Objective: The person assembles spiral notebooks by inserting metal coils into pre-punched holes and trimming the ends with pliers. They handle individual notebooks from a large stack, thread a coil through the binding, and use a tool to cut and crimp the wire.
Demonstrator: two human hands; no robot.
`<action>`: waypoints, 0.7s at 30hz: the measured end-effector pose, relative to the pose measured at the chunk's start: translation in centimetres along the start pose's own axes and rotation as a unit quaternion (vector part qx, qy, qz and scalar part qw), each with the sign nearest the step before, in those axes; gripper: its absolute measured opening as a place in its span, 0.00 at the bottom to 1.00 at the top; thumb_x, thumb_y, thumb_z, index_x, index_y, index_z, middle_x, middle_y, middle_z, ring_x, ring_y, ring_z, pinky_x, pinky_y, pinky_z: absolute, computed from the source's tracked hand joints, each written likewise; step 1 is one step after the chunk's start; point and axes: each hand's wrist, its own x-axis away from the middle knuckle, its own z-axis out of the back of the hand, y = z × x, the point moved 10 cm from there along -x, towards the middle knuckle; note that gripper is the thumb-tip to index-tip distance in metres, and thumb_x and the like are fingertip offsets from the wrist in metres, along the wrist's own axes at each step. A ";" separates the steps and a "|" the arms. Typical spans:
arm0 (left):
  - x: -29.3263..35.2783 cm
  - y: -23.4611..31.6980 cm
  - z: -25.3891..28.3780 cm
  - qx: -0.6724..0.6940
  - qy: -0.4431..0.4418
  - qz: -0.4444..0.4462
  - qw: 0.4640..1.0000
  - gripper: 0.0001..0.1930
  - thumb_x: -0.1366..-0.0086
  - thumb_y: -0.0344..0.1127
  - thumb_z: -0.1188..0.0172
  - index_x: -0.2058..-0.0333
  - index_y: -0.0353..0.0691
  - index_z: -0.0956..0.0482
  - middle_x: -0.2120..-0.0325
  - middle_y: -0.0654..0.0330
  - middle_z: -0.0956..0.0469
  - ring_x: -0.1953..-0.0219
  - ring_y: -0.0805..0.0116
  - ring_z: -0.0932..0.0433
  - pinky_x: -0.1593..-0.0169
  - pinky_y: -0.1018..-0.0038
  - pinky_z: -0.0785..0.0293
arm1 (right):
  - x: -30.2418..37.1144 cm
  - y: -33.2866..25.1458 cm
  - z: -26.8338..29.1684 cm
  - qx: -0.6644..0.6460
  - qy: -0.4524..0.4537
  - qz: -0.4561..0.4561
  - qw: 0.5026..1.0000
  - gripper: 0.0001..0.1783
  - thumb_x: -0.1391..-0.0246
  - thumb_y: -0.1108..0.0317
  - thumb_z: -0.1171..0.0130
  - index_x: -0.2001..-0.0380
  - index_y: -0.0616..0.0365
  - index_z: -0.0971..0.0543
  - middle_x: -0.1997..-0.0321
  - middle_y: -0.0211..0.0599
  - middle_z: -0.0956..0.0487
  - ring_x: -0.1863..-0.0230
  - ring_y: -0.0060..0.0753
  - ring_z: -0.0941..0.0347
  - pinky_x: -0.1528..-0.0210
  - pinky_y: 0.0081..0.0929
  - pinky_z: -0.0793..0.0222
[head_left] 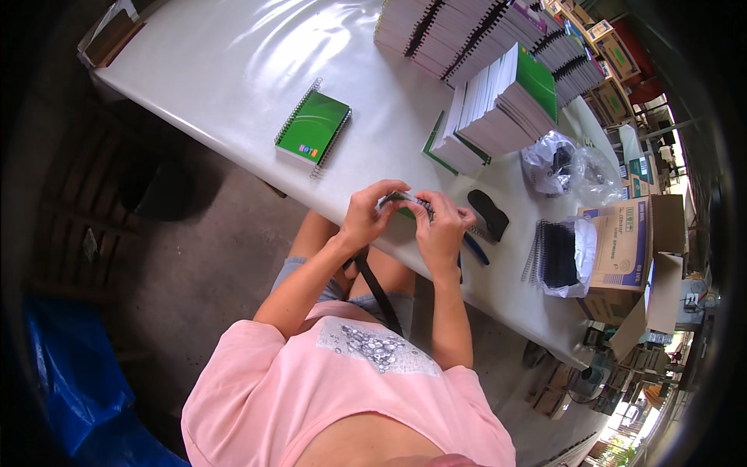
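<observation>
At the near edge of the white table (pixel 226 101), both my hands grip a small green-covered spiral notebook (pixel 405 211). My left hand (pixel 367 214) is closed on its left end, thumb and fingers pinching it. With bent fingers, my right hand (pixel 440 227) holds its other end by the coil. The fingers hide much of the notebook. Just right of my right hand lie a black elongated object (pixel 488 214) and a blue-handled tool (pixel 475 249), partly hidden. Farther left, green spiral notebooks (pixel 315 124) rest in a small pile, coils along two opposite sides.
Green-covered page blocks (pixel 498 113) stand stacked at the far right, before rows of black-coiled books (pixel 459 39). Clear plastic bags (pixel 576 167), a wrapped bundle of black coils (pixel 559 253) and an opened cardboard box (pixel 618 241) occupy the right side. Blue sheeting (pixel 82 381) lies lower left.
</observation>
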 end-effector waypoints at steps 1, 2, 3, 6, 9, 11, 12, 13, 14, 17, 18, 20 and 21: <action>-0.1 0.1 0.0 0.001 0.001 -0.001 1.000 0.19 0.50 0.13 0.46 0.59 0.36 0.25 0.68 0.54 0.24 0.66 0.66 0.22 0.62 0.75 0.27 | 0.0 0.3 0.0 -0.024 0.005 -0.014 1.000 0.06 0.51 0.61 0.40 0.71 0.48 0.22 0.69 0.24 0.21 0.65 0.27 0.28 0.57 0.32 0.52; -0.2 0.4 -0.2 -0.036 -0.012 -0.015 0.999 0.20 0.51 0.13 0.45 0.59 0.37 0.25 0.68 0.54 0.23 0.66 0.64 0.22 0.62 0.74 0.26 | 0.1 0.4 -0.1 -0.023 0.005 -0.012 1.000 0.06 0.51 0.61 0.40 0.71 0.48 0.22 0.69 0.24 0.21 0.65 0.27 0.28 0.57 0.32 0.52; -0.2 0.7 -0.5 -0.074 -0.028 -0.028 0.996 0.20 0.51 0.13 0.44 0.58 0.38 0.25 0.69 0.54 0.23 0.67 0.62 0.22 0.62 0.72 0.26 | 0.3 0.7 0.0 -0.046 0.023 -0.027 0.998 0.06 0.51 0.61 0.40 0.70 0.48 0.22 0.69 0.24 0.21 0.65 0.27 0.28 0.57 0.32 0.52; 0.2 1.6 -0.7 -0.126 -0.001 -0.068 0.990 0.21 0.51 0.16 0.45 0.56 0.39 0.25 0.69 0.54 0.24 0.69 0.54 0.24 0.65 0.68 0.27 | 0.3 1.2 0.1 -0.066 0.026 -0.043 0.997 0.08 0.51 0.60 0.39 0.70 0.49 0.21 0.68 0.25 0.20 0.67 0.26 0.29 0.57 0.30 0.52; 0.5 2.6 -0.9 -0.208 0.023 -0.086 0.974 0.21 0.50 0.18 0.44 0.55 0.40 0.26 0.69 0.55 0.24 0.68 0.55 0.24 0.65 0.65 0.28 | 0.1 1.5 -0.3 -0.056 0.008 -0.051 0.997 0.10 0.52 0.58 0.38 0.69 0.49 0.20 0.68 0.25 0.20 0.69 0.26 0.30 0.55 0.29 0.52; 0.5 2.3 -1.2 -0.206 0.013 -0.088 0.975 0.22 0.49 0.19 0.45 0.54 0.41 0.27 0.69 0.55 0.24 0.68 0.56 0.25 0.65 0.65 0.28 | 0.2 1.6 -0.3 -0.049 0.004 -0.057 0.997 0.10 0.52 0.58 0.38 0.69 0.49 0.19 0.68 0.25 0.19 0.69 0.26 0.30 0.55 0.28 0.52; 0.5 2.2 -1.4 -0.205 0.005 -0.089 0.975 0.22 0.49 0.19 0.45 0.53 0.42 0.27 0.69 0.56 0.24 0.68 0.56 0.25 0.65 0.65 0.29 | 0.3 1.7 0.0 -0.049 0.016 -0.062 0.997 0.09 0.53 0.60 0.37 0.69 0.51 0.19 0.69 0.27 0.19 0.69 0.27 0.29 0.55 0.28 0.49; 0.5 2.0 -1.4 -0.205 0.006 -0.090 0.975 0.22 0.49 0.19 0.45 0.53 0.42 0.27 0.69 0.56 0.24 0.68 0.56 0.25 0.65 0.65 0.29 | 0.4 1.7 0.3 -0.050 0.028 -0.066 0.996 0.09 0.54 0.62 0.36 0.69 0.53 0.19 0.69 0.30 0.19 0.69 0.29 0.28 0.56 0.29 0.45; 0.5 1.8 -1.4 -0.197 -0.006 -0.095 0.976 0.22 0.48 0.19 0.44 0.53 0.42 0.27 0.68 0.55 0.24 0.67 0.57 0.24 0.65 0.66 0.27 | 0.2 1.8 0.8 -0.050 0.029 -0.066 0.996 0.09 0.54 0.62 0.36 0.69 0.53 0.19 0.69 0.30 0.19 0.69 0.29 0.28 0.56 0.29 0.45; 0.4 1.7 -0.8 -0.138 -0.013 -0.086 0.987 0.20 0.47 0.18 0.43 0.54 0.41 0.25 0.67 0.54 0.23 0.66 0.60 0.22 0.64 0.69 0.26 | -0.3 1.2 0.7 -0.122 -0.029 -0.031 0.992 0.09 0.56 0.70 0.36 0.68 0.58 0.20 0.68 0.37 0.20 0.69 0.34 0.26 0.61 0.29 0.35; 0.1 1.8 -0.5 -0.083 -0.006 -0.075 0.994 0.19 0.46 0.19 0.43 0.55 0.40 0.25 0.67 0.55 0.23 0.66 0.62 0.22 0.63 0.70 0.26 | -0.5 0.9 0.8 -0.122 -0.029 -0.012 0.992 0.09 0.56 0.73 0.37 0.68 0.60 0.21 0.68 0.39 0.21 0.69 0.36 0.25 0.64 0.28 0.33; 0.1 2.3 0.3 -0.068 0.008 -0.065 0.995 0.17 0.46 0.18 0.43 0.57 0.39 0.24 0.67 0.55 0.22 0.66 0.63 0.22 0.63 0.72 0.25 | -0.6 0.7 1.0 -0.121 -0.030 0.009 0.992 0.10 0.57 0.76 0.37 0.67 0.62 0.21 0.67 0.41 0.22 0.68 0.38 0.25 0.67 0.27 0.31; 0.2 2.3 0.8 -0.056 0.025 -0.053 0.997 0.15 0.46 0.18 0.43 0.58 0.38 0.23 0.67 0.55 0.21 0.66 0.65 0.21 0.62 0.73 0.25 | -0.3 1.2 0.6 -0.158 -0.053 -0.025 0.986 0.09 0.54 0.71 0.39 0.67 0.57 0.22 0.65 0.36 0.22 0.65 0.37 0.26 0.62 0.31 0.37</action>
